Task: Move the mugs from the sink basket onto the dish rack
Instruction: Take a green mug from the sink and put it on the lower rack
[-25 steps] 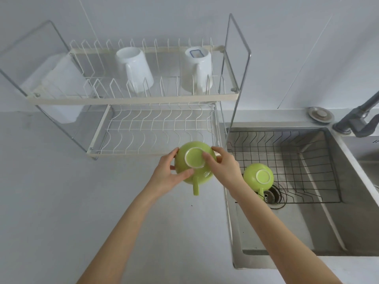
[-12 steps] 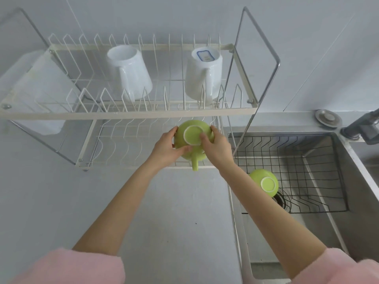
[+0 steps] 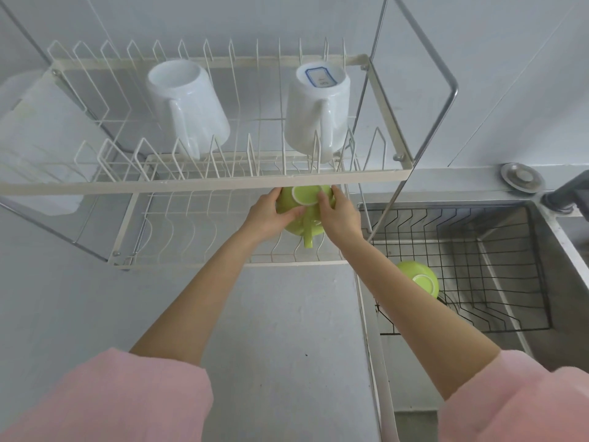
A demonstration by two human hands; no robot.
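A: Count first. Two green mugs, two white mugs, one two-tier dish rack [image 3: 204,183], one sink basket [image 3: 497,237].

B: Confirmed. Held green mug [image 3: 302,215] upside down, pale ring of the base facing up, handle pointing toward the camera. Sitting over the right end of the lower tier, partly hidden behind the front bar of the upper tier. Touching the wires or just above — cannot tell.

A: Grip?

B: Left hand [image 3: 266,215] wrapped on the mug's left side, thumb across the front. Right hand [image 3: 339,212] clasped on the right side, index finger laid on the base ring. Both grasping the same mug.

A: Second green mug [image 3: 417,277]?

B: In the sink basket, near its front-left corner, base up and tilted, partly covered by the right forearm.

A: White mugs?

B: Both inverted on the upper tier — left white mug [image 3: 186,106] plain, right white mug [image 3: 317,106] with a blue-edged label on its base. Handles facing the camera.

A: Change from earlier frames?

B: Held mug moved from above the counter edge in front of the rack to inside the lower tier. Camera closer and leaning in, pink sleeves [image 3: 105,397] now large at the bottom. Basket mug unmoved. White mugs unmoved.

A: Extras?

B: Round metal sink plug [image 3: 522,177] on the ledge behind the sink, dark faucet [image 3: 565,193] at the right edge.
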